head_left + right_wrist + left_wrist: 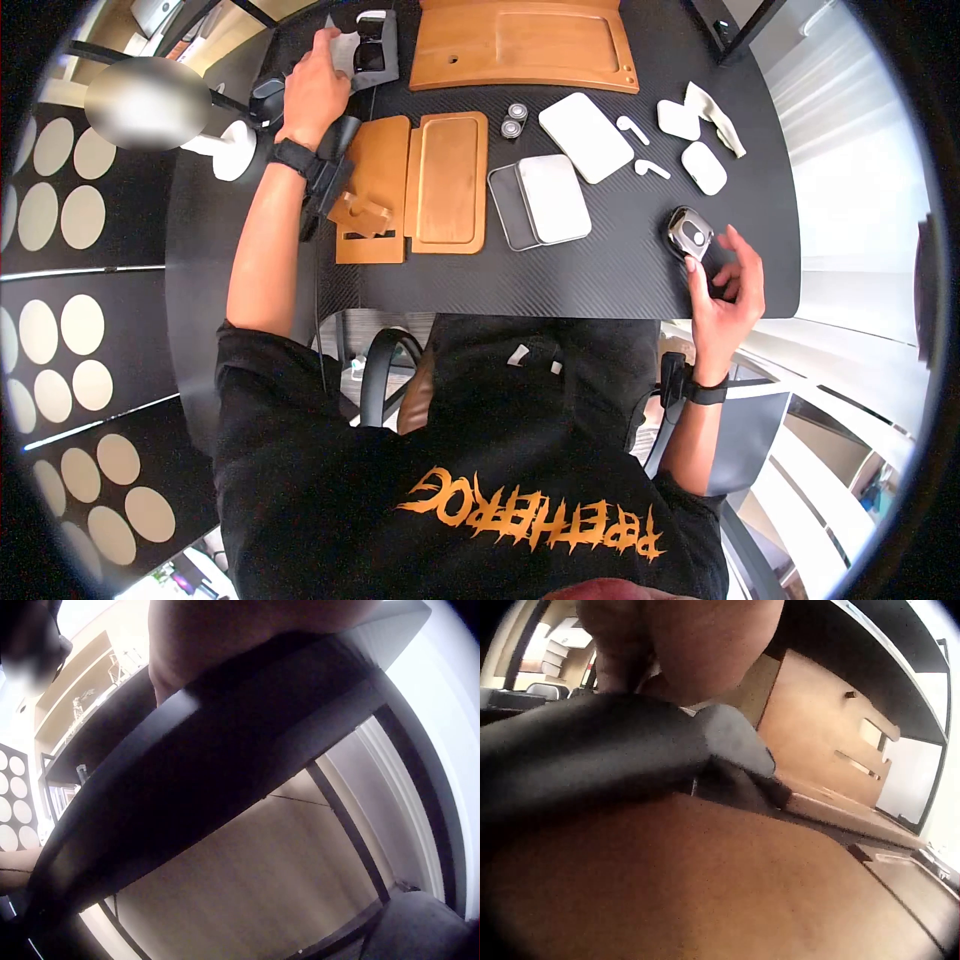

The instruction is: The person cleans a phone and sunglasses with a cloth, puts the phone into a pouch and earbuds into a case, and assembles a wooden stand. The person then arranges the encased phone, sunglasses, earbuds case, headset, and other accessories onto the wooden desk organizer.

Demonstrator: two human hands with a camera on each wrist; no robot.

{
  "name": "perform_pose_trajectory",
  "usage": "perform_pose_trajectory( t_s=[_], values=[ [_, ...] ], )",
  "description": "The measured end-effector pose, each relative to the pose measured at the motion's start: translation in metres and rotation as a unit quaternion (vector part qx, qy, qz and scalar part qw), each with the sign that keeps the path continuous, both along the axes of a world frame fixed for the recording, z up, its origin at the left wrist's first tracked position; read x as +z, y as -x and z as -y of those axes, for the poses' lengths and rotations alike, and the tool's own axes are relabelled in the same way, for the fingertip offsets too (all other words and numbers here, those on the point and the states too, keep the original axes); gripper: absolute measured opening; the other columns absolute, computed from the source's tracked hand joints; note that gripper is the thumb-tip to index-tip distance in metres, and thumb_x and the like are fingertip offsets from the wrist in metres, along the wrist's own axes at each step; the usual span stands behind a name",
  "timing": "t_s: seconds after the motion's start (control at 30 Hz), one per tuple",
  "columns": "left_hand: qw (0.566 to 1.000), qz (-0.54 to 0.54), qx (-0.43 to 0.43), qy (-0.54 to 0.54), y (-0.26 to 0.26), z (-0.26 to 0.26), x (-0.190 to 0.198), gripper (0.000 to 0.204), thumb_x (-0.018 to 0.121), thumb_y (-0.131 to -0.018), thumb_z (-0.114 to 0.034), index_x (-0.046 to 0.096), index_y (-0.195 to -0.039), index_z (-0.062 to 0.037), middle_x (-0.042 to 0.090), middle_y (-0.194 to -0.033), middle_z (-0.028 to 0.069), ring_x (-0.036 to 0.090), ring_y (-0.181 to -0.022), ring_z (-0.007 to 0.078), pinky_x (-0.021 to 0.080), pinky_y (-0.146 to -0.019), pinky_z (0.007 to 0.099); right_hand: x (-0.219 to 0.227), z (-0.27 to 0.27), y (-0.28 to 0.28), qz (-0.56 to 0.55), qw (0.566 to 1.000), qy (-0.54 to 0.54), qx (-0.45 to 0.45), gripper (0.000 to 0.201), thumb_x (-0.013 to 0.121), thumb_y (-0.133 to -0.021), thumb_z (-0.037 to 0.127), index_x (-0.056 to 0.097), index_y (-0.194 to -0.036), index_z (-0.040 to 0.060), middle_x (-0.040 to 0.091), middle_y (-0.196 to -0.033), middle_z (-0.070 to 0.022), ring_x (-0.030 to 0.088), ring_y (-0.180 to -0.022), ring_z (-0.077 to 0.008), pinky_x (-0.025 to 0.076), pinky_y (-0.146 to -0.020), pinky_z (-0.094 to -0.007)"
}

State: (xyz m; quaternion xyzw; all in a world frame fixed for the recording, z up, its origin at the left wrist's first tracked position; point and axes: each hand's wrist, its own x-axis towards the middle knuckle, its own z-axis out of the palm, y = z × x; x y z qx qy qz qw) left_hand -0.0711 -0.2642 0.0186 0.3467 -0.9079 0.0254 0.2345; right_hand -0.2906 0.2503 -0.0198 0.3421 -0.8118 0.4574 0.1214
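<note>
At the head view's upper left, my left hand (315, 85) lies beside a grey case (388, 48) holding dark sunglasses (370, 42); a pale cloth (344, 52) shows between hand and case. Its fingers are loosely bent, with the tips partly hidden. On the desk's right side, my right hand (728, 300) has its thumb at the lower edge of a shiny silver and black rounded device (690, 232). The index finger stands just off that device's right side, and the other fingers bend loosely. In the wrist views the fingertips are hidden.
Between the hands lie a wooden tray (448, 185), a wooden board (375, 160), white tin (558, 200), white lid (586, 138), small cylinders (512, 128), white earbuds (633, 129) and white cases (704, 168). A wooden stand (525, 45) is at the back, a white lamp base (234, 152) at left.
</note>
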Motion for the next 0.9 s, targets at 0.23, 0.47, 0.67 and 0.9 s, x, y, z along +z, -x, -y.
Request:
perform_pose_trajectory(
  t_s=[0.23, 0.47, 0.67, 0.9],
  values=[
    [0.985, 0.062, 0.104, -0.124, -0.003, 0.006, 0.003, 0.035, 0.066, -0.097, -0.040, 0.083, -0.102, -0.0104, 0.078, -0.105, 0.0201, 0.073, -0.104, 0.0425, 0.058, -0.089, 0.0488, -0.002, 0.001, 0.000, -0.002, 1.000, 0.005, -0.002, 0.060, 0.095, -0.074, 0.009, 0.074, -0.130, 0.0069, 0.074, -0.111, -0.0050, 0.049, -0.067, -0.0083, 0.041, -0.059, -0.0231],
    [0.967, -0.039, 0.062, -0.246, -0.007, 0.012, 0.000, 0.053, 0.078, -0.091, -0.057, 0.084, -0.094, -0.0037, 0.076, -0.075, 0.0090, 0.074, -0.078, 0.0210, 0.056, -0.078, 0.0358, -0.004, 0.000, 0.000, 0.002, 1.000, 0.013, 0.002, 0.057, 0.093, -0.076, 0.007, 0.074, -0.129, 0.0071, 0.074, -0.112, -0.0055, 0.049, -0.069, -0.0090, 0.042, -0.060, -0.0236],
    [0.920, -0.223, 0.076, -0.312, -0.007, 0.010, -0.004, 0.054, 0.078, -0.095, -0.048, 0.080, -0.096, 0.0057, 0.072, -0.078, 0.0034, 0.062, -0.074, 0.0122, 0.051, -0.071, 0.0320, -0.002, 0.000, 0.000, 0.001, 1.000, 0.002, 0.000, 0.055, 0.093, -0.077, 0.007, 0.074, -0.129, 0.0060, 0.074, -0.112, -0.0063, 0.050, -0.069, -0.0095, 0.042, -0.060, -0.0239],
    [0.931, -0.253, 0.060, -0.257, -0.015, 0.020, 0.001, 0.053, 0.076, -0.096, -0.047, 0.080, -0.098, 0.0054, 0.074, -0.079, 0.0061, 0.063, -0.076, 0.0135, 0.052, -0.074, 0.0335, 0.001, 0.001, -0.002, 0.016, 1.000, -0.009, -0.006, 0.052, 0.092, -0.079, 0.008, 0.074, -0.128, 0.0052, 0.075, -0.111, -0.0063, 0.050, -0.069, -0.0108, 0.043, -0.062, -0.0252]
  ],
)
